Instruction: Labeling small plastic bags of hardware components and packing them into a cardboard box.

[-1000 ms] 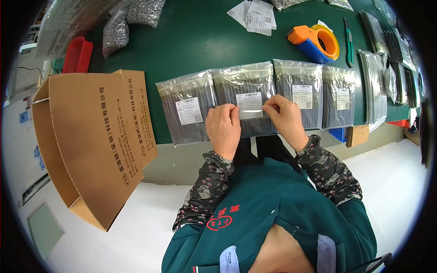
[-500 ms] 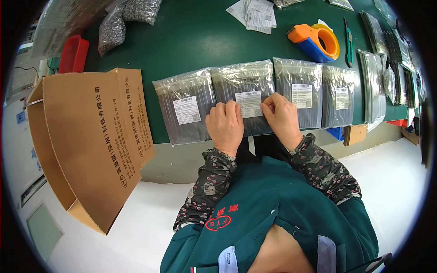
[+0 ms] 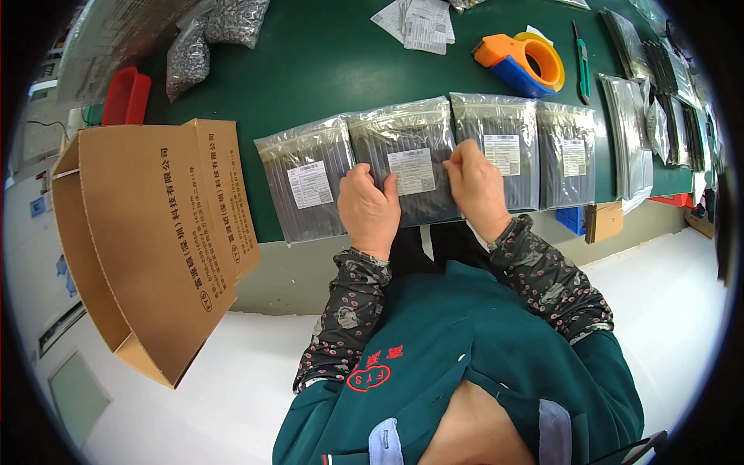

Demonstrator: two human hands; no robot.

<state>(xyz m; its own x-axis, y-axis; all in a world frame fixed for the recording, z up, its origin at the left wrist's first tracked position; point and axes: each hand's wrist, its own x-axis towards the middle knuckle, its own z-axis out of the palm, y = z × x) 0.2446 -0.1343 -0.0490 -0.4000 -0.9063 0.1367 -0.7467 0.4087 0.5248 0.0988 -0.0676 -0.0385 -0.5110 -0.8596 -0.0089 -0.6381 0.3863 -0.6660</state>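
Four clear zip bags packed with thin dark strips lie side by side along the table's near edge, each with a white label. My left hand point(image 3: 370, 208) holds the left side of the second bag point(image 3: 422, 203) from the left, thumb on top, fingers at the seam with the leftmost bag point(image 3: 302, 221). On that bag's right side, my right hand point(image 3: 478, 188) is closed with its fingertips pinched at the edge; they partly hide what they grip. The second bag's label point(image 3: 411, 171) lies flat between my hands. Further right are the third bag point(image 3: 521, 190) and the rightmost bag point(image 3: 567, 190).
An open cardboard box point(image 3: 147, 232) stands at the left, beside a red bin point(image 3: 126, 97). Across the green table point(image 3: 325, 70) lie an orange-and-blue tape dispenser point(image 3: 515, 66), a green cutter point(image 3: 583, 66), loose label sheets point(image 3: 425, 27), bags of small parts point(image 3: 188, 62) and more flat bags point(image 3: 626, 136).
My left hand has shifted from the label's left edge to the bag's left side, its thumb now apart from the fingers. My right hand has moved off the label to the bag's right edge.
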